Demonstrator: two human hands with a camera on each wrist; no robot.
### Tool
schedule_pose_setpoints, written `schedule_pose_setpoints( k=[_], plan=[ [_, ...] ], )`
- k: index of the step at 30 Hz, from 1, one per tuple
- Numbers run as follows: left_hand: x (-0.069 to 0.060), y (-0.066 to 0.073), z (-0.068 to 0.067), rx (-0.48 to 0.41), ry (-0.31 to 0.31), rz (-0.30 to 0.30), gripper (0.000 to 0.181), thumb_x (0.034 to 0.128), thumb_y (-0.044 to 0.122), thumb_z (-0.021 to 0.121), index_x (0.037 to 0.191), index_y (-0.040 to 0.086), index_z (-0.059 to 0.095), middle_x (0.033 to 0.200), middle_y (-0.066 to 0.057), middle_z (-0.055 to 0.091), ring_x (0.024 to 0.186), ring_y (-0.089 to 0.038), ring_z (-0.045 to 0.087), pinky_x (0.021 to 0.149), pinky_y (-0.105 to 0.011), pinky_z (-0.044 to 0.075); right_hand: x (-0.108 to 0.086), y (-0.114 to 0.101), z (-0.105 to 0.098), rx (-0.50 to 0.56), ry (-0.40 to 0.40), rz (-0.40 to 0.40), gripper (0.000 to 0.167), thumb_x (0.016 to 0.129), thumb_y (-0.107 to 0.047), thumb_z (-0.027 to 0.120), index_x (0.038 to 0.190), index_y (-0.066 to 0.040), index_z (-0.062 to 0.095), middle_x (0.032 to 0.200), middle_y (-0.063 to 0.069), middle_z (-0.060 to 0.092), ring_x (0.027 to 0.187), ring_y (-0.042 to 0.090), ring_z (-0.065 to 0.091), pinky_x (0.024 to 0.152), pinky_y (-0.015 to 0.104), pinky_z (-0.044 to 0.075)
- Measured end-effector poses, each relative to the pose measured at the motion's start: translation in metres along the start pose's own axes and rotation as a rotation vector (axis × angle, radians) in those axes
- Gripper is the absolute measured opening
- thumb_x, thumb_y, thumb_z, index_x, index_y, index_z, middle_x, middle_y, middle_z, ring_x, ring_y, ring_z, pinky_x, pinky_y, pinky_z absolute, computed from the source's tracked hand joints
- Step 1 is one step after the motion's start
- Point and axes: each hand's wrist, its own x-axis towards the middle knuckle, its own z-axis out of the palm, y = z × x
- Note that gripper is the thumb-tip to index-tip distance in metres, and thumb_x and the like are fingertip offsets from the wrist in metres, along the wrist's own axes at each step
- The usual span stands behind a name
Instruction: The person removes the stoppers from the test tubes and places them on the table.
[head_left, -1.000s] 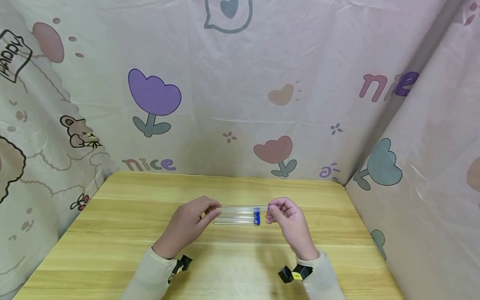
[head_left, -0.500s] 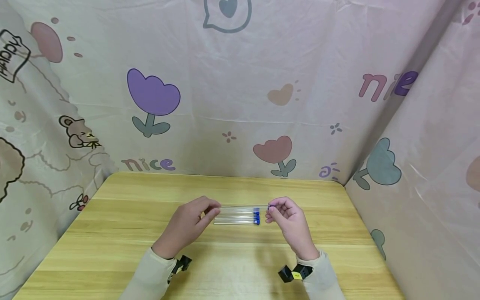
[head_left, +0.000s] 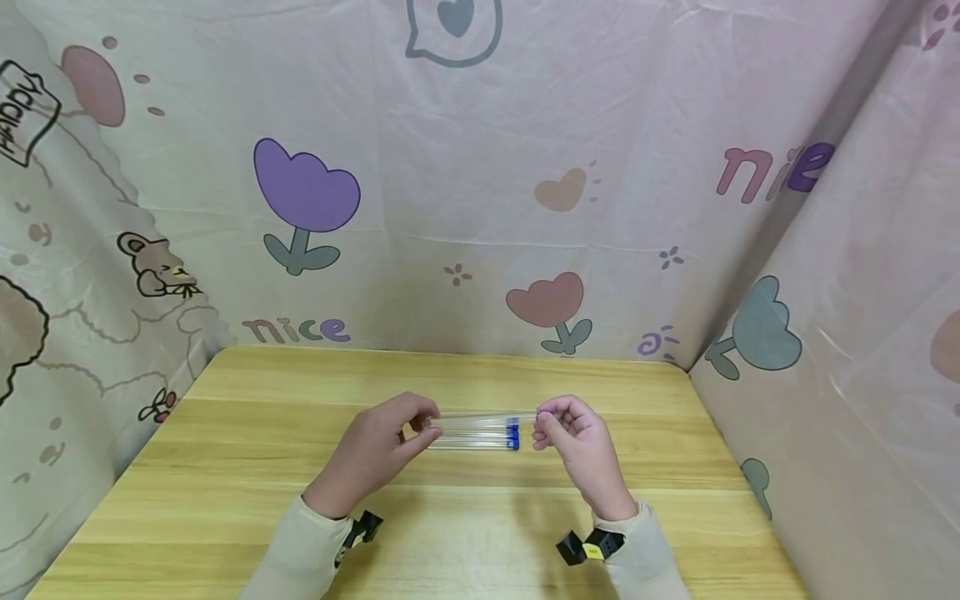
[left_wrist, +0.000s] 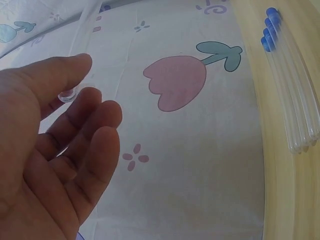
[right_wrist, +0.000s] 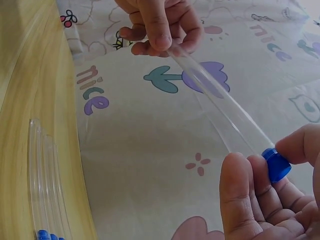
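A clear test tube (right_wrist: 225,97) with a blue cap (right_wrist: 278,166) is held level between both hands, above the table. My right hand (head_left: 581,446) pinches the capped end between thumb and fingers. At the tube's rounded end, my left hand (head_left: 375,442) holds it lightly between thumb and fingers; the left wrist view shows that tip (left_wrist: 67,95) partly hidden behind the fingers. Several more capped test tubes (head_left: 472,443) lie side by side on the table just below, blue caps toward the right.
The wooden table (head_left: 262,467) reaches back to a patterned cloth (head_left: 450,167) hung behind it and along both sides. Each wrist carries a small black camera, one on the left (head_left: 367,527) and one on the right (head_left: 573,548).
My left thumb and fingers have shifted slightly at the tube's rounded end, which has dipped a little. The right hand and the row of tubes are nearly unmoved.
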Motion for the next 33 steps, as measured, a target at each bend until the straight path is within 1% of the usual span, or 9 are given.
schedule_pose_setpoints(
  k=[5,9,12,15,20,23,27,30,33],
  plan=[
    [0.0004,-0.0015,0.0006,0.021,0.012,0.028,0.018,0.0928,0.025,0.08,0.105,0.022,0.068,0.096,0.014,0.063,0.083,-0.002,0.057,0.063,-0.019,0.05,0.0008,0.0012,-0.0006,-0.01,-0.006,-0.009,0.014,0.103,0.0,0.058,0.111,0.011,0.058,0.096,0.027,0.063,0.079,0.017,0.068,0.075,0.033,0.062],
    [0.0002,-0.0017,0.0,0.018,0.013,0.027,0.017,0.0928,0.026,0.08,0.105,0.021,0.069,0.1,0.013,0.064,0.085,-0.004,0.059,0.064,-0.019,0.05,0.001,0.0013,-0.0005,-0.01,-0.009,-0.01,0.011,0.102,0.0,0.059,0.11,0.009,0.059,0.093,0.017,0.064,0.079,0.017,0.068,0.075,0.033,0.062],
    [-0.0001,-0.0023,-0.0001,0.016,0.016,0.031,0.017,0.0928,0.027,0.08,0.105,0.019,0.071,0.101,0.013,0.065,0.085,-0.004,0.061,0.064,-0.019,0.05,0.0012,0.0018,-0.0007,-0.009,-0.013,-0.013,0.012,0.102,0.0,0.059,0.11,0.009,0.059,0.092,0.014,0.065,0.079,0.018,0.068,0.075,0.033,0.062],
    [-0.0005,-0.0033,-0.0002,0.016,0.024,0.035,0.016,0.0932,0.027,0.08,0.105,0.018,0.073,0.101,0.014,0.065,0.084,-0.005,0.062,0.063,-0.019,0.05,0.0012,0.003,-0.0014,-0.008,-0.021,-0.019,0.013,0.102,-0.001,0.06,0.111,0.009,0.059,0.094,0.02,0.064,0.079,0.019,0.069,0.074,0.033,0.062],
    [-0.0008,-0.0042,-0.0003,0.009,0.026,0.031,0.013,0.095,0.026,0.078,0.105,0.019,0.075,0.096,0.015,0.065,0.08,-0.004,0.06,0.062,-0.019,0.049,0.0007,0.0038,-0.0021,0.002,-0.045,-0.03,0.015,0.103,-0.004,0.062,0.111,0.008,0.06,0.099,0.035,0.06,0.081,0.026,0.069,0.074,0.033,0.062],
    [-0.0009,-0.0037,-0.0006,0.002,0.013,0.021,0.013,0.0959,0.026,0.076,0.106,0.017,0.075,0.093,0.016,0.065,0.078,-0.001,0.057,0.063,-0.019,0.05,0.0005,0.0038,-0.0027,0.003,-0.057,-0.041,0.017,0.102,-0.004,0.063,0.112,0.01,0.059,0.099,0.034,0.06,0.082,0.026,0.069,0.075,0.033,0.062],
    [-0.0008,-0.0036,-0.0008,0.001,-0.008,0.004,0.014,0.0969,0.027,0.075,0.107,0.018,0.076,0.093,0.016,0.065,0.076,0.001,0.054,0.065,-0.019,0.052,0.0,0.0042,-0.0043,-0.005,-0.072,-0.054,0.017,0.102,-0.003,0.062,0.112,0.01,0.058,0.097,0.022,0.063,0.083,0.02,0.069,0.077,0.033,0.061],
    [-0.0007,-0.0041,-0.0006,0.003,-0.018,-0.005,0.013,0.0972,0.027,0.075,0.108,0.02,0.075,0.094,0.017,0.065,0.076,0.001,0.054,0.065,-0.02,0.051,0.0001,0.0048,-0.0056,-0.014,-0.084,-0.061,0.016,0.103,-0.004,0.062,0.112,0.008,0.058,0.096,0.013,0.064,0.084,0.017,0.069,0.078,0.032,0.061],
    [-0.0007,-0.0045,-0.0009,0.004,-0.017,-0.01,0.012,0.0978,0.026,0.074,0.108,0.019,0.075,0.094,0.016,0.066,0.076,0.001,0.054,0.065,-0.02,0.052,0.0009,0.0054,-0.0066,-0.02,-0.091,-0.069,0.017,0.103,-0.006,0.062,0.113,0.008,0.058,0.097,0.013,0.064,0.084,0.016,0.068,0.078,0.033,0.061]
  ],
)
